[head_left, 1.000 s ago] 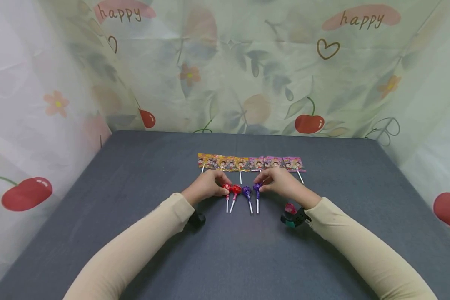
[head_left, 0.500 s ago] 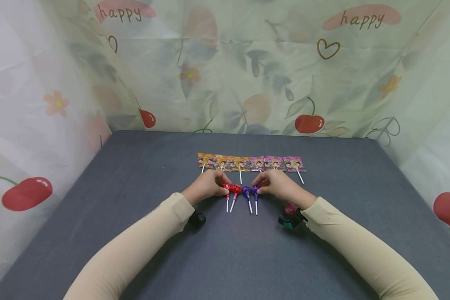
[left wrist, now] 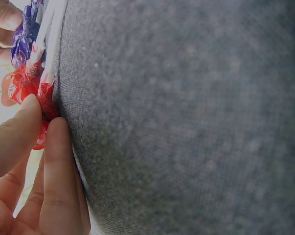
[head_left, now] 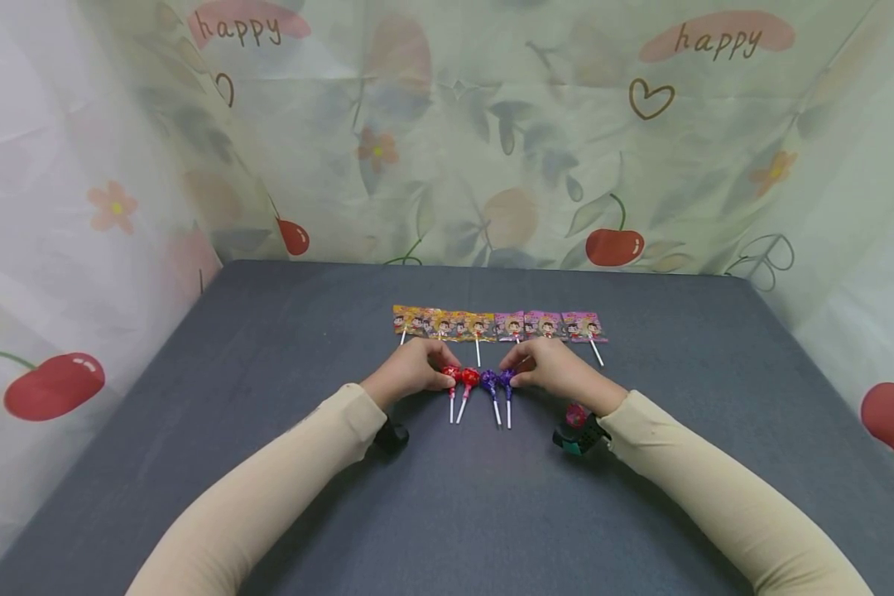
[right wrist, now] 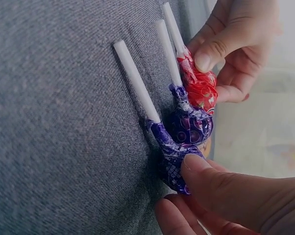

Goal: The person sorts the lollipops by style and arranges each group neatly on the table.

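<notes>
In the head view my left hand (head_left: 411, 368) pinches the outer of two red-wrapped lollipops (head_left: 450, 373) between thumb and fingers. A second red lollipop (head_left: 469, 378) lies close at its right. My right hand (head_left: 559, 370) pinches a purple-wrapped lollipop (head_left: 508, 378), thumb on its candy head in the right wrist view. Between the hands lies another purple lollipop (right wrist: 189, 126), beside the held one. All these sticks point toward the person. The left wrist view shows the held red lollipop (left wrist: 47, 98) at the fingertips, on or just above the cloth.
Behind the hands runs a row of flat-packed lollipops, orange packets (head_left: 444, 324) at left and pink-purple packets (head_left: 544, 324) at right; some sticks are hidden by the hands. A pinkish-red wrapped candy (head_left: 576, 415) lies by the right wrist strap. Dark grey cloth (head_left: 447, 513) covers the table.
My right hand has shifted slightly left with its purple lollipop, bringing it up close to the other purple one. In the last half second little has moved; my left hand has stayed put.
</notes>
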{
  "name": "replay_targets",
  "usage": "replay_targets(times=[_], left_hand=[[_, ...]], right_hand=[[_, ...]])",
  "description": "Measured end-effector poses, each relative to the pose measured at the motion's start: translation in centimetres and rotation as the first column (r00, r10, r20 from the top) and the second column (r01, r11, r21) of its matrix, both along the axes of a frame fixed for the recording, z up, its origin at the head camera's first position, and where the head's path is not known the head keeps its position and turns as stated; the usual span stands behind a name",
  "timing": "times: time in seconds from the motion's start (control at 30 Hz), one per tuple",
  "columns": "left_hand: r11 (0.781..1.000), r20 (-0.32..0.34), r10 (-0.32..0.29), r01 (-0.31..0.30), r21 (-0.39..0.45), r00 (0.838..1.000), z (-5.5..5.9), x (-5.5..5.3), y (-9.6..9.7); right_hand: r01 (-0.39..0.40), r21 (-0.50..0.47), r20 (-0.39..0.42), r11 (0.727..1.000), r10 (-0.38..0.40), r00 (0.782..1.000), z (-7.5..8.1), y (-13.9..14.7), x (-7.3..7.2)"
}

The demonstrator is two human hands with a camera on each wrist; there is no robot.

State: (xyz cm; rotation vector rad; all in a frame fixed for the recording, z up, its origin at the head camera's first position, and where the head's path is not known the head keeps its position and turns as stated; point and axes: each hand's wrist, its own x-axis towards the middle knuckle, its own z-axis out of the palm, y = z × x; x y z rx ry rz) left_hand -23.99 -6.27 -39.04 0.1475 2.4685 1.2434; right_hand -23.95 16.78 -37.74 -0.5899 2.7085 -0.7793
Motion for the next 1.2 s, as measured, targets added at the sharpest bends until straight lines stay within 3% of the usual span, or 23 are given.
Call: replay_targets(times=[0.3, 0.6, 0.93, 1.2], left_hand=[[1.0, 0.006, 0.003, -0.003, 0.0, 1.0, 0.1, -0.1, 0.1], [1.0, 0.003, -0.004, 0.004, -0.001, 1.0, 0.0, -0.1, 0.1], [1.0, -0.007, -0.006, 0.006, -0.015, 1.0, 0.0, 0.0, 0.0], [1.0, -0.013, -0.005, 0.005, -0.008, 1.0, -0.1, 0.0, -0.1]], right_hand=[[-0.002, -0.005, 0.013, 1.0, 0.002, 1.0, 0.1, 0.2, -0.1], [0.024, -0.068, 0.024, 0.997, -0.023, 0.999, 1.0, 1.3, 0.2], [0.068, -0.205, -0.012, 0.976, -0.072, 0.997, 2.9, 4.3, 2.0], [0.01, -0.268, -0.024, 0.963, -0.017, 1.0, 2.3, 7.0, 3.7]])
